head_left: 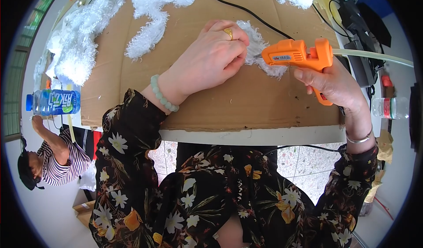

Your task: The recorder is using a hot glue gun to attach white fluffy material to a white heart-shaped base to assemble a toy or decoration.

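Note:
My right hand (337,83) is wrapped around the grip of an orange hot glue gun (304,54). A pale glue stick (374,56) runs out of the gun's back end. The metal nozzle points left, at the surface of a small white fluffy fabric piece (268,66) on the cardboard. My left hand (216,54) is closed, with its curled fingers at the left edge of that fabric piece. The fingertips are partly hidden behind the hand, but they seem to grip the edge.
Brown cardboard (198,111) covers the table. More white fluffy fabric (150,14) lies at the far left. A black cord (246,11) crosses the far side. A bottle with a blue cap (55,101) stands left; another bottle (390,108) is right. A person in stripes (64,155) works at left.

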A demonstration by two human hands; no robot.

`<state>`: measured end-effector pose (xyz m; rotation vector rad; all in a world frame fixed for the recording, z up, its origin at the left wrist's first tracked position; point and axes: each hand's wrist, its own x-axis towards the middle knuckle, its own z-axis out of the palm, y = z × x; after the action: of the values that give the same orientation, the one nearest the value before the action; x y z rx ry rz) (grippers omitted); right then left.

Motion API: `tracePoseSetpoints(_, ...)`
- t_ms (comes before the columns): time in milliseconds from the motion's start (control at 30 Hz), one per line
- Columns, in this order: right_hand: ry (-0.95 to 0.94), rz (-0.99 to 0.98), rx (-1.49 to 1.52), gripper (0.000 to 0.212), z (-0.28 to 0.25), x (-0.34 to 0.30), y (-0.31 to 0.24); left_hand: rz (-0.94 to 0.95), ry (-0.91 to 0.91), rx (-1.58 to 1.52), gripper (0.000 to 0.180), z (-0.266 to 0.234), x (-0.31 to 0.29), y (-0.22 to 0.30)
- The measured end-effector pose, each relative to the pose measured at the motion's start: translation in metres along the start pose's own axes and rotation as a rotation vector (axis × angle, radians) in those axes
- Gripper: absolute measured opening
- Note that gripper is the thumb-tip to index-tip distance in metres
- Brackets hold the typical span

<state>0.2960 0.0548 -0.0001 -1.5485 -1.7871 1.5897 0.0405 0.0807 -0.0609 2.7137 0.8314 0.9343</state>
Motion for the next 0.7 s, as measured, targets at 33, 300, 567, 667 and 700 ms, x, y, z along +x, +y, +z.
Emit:
tracePoseSetpoints(33,0.016,-0.007,0.005,0.035,0.001,-0.0006,-0.0005,0.0,-0.004,0.0,0.007,0.0001,-0.0001,0.0)
tracePoseSetpoints(300,0.029,-0.02,-0.035,0.034,0.0048,-0.0026,-0.0051,0.012,-0.009,0.019,0.006,-0.0023,-0.0028,0.0005)
tracePoseSetpoints(567,0.025,-0.004,-0.063,0.035,0.0081,-0.0003,-0.0006,0.019,-0.007,0.008,0.005,-0.0021,-0.0031,0.001)
tracePoseSetpoints(667,0.06,-0.015,-0.03,0.035,0.0107,0.0007,0.0011,0.015,-0.017,0.008,0.006,-0.0013,-0.0045,0.0005)
tracePoseSetpoints(700,0.061,-0.014,-0.03,0.035,0.0102,0.0005,0.0007,0.02,-0.017,0.011,0.006,-0.0009,-0.0044,0.0004)
